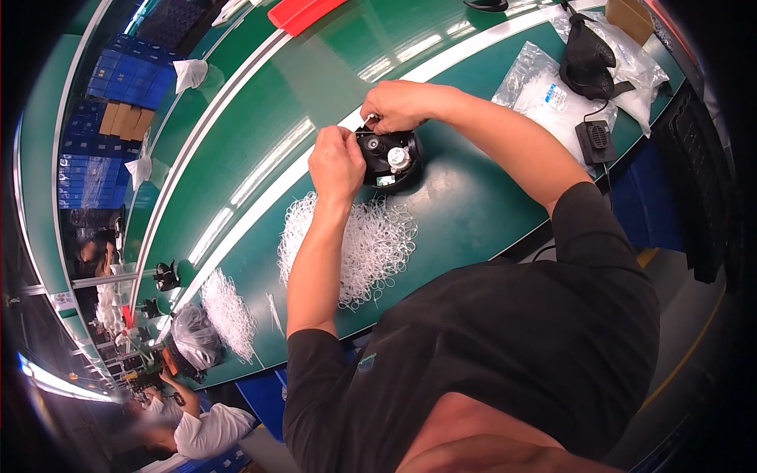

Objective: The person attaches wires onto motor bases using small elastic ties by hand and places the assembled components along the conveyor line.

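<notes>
Apparently midway, your right hand [397, 107] pinches white strip [371, 117] at still-open black housing [379, 164]; left hand [337, 162] curled beside it, hold unclear.

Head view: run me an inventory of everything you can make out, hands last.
Round housing: one, black, at the hands
Disc: one, white, inside housing
Loop piles: two, white, on table
Clear bags: at least two, white contents, upper right
Casing: one, black, by clear bags
Vented box: one, black, upper right
Plastic bag: one, greyish, lower left
Bin: one, red, top
Crates: several, blue, upper left
Table: one, green, centre
Co-worker: at least one, white sleeve, lower left
Far-left clutter: too blurred to count
Left hand: one, bare, housing's left side
Right hand: one, bare, housing's top edge
</notes>
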{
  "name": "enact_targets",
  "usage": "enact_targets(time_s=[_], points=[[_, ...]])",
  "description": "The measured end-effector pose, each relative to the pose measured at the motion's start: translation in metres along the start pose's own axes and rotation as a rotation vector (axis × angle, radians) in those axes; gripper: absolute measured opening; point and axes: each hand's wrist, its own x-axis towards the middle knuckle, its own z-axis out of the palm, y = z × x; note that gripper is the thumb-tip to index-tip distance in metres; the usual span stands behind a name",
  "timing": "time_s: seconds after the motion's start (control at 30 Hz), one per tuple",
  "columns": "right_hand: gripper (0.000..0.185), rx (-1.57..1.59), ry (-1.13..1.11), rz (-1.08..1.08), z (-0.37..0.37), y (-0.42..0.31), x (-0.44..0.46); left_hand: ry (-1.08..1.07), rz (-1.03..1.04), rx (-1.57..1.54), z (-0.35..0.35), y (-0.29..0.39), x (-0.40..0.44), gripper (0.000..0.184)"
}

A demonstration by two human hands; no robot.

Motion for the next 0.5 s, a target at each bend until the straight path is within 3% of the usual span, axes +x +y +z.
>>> enact_targets(time_s=[0.07, 0.17, 0.2, 0.3, 0.33, 0.4, 0.5], points=[[0.024, 0.085, 0.031, -0.085, -0.001, 0.016, 0.001, -0.013, -0.028, -0.088, -0.004, -0.002, 0.001, 0.016], [0.035, 0.686, 0.44, -0.071, 0.019, 0.043, 0.001, -0.066, -0.172, -0.146, -0.01, -0.021, 0.006, 0.024], [0.038, 0.704, 0.537, 0.027, 0.02, 0.053, 0.0, -0.144, -0.207, -0.129, -0.013, -0.026, 0.006, 0.029], [0.035, 0.673, 0.76, 0.251, 0.041, 0.088, -0.001, -0.57, -0.588, -0.632, -0.024, -0.019, 0.01, 0.031], [0.033, 0.603, 0.802, 0.238, 0.053, 0.096, -0.003, -0.601, -0.606, -0.744, -0.018, -0.025, 0.01, 0.031], [0.03, 0.462, 0.89, 0.207, 0.068, 0.101, -0.004, -0.558, -0.654, -0.802, -0.013, -0.032, 0.02, 0.03], [0.025, 0.361, 0.786, 0.249, 0.069, 0.092, -0.006, -0.382, -0.73, -0.891, -0.002, -0.049, 0.056, 0.03]])
